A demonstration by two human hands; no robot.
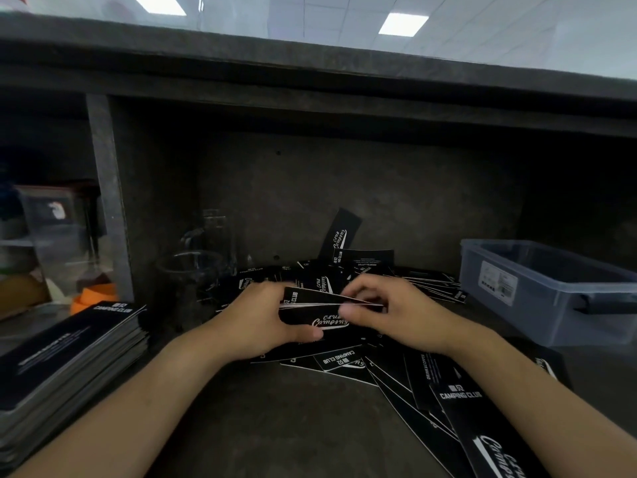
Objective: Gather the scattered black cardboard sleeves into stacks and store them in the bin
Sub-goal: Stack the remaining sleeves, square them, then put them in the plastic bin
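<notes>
A small bundle (pixel 310 319) of black sleeves is held left of the bin (pixel 551 288), just above the counter (pixel 293 426). Its left end is gripped by the left hand (pixel 258 315), with the fingers curled over the far edge and the thumb laid along the near edge. The right end of the top sleeve is pinched by the right hand (pixel 393 312) between thumb and bent fingers. That sleeve is raised off the rest at its left end and meets them at the right.

Loose sleeves (pixel 427 367) are spread in an overlapping pile left of the bin, from behind the hands down to the near edge of the counter. The farthest ones lie just beside the bin's left wall. One upright sleeve (pixel 339 232) is leaned against the back wall, left of the bin and beyond the pile.

A squared stack (pixel 69 353) of sleeves is set well to the left of the bin, at the counter's edge. A glass beaker (pixel 193 274) is seen between that stack and the pile, and an orange object (pixel 93 296) behind the stack. The bin is translucent, with a label on its left wall, and what it holds cannot be told.
</notes>
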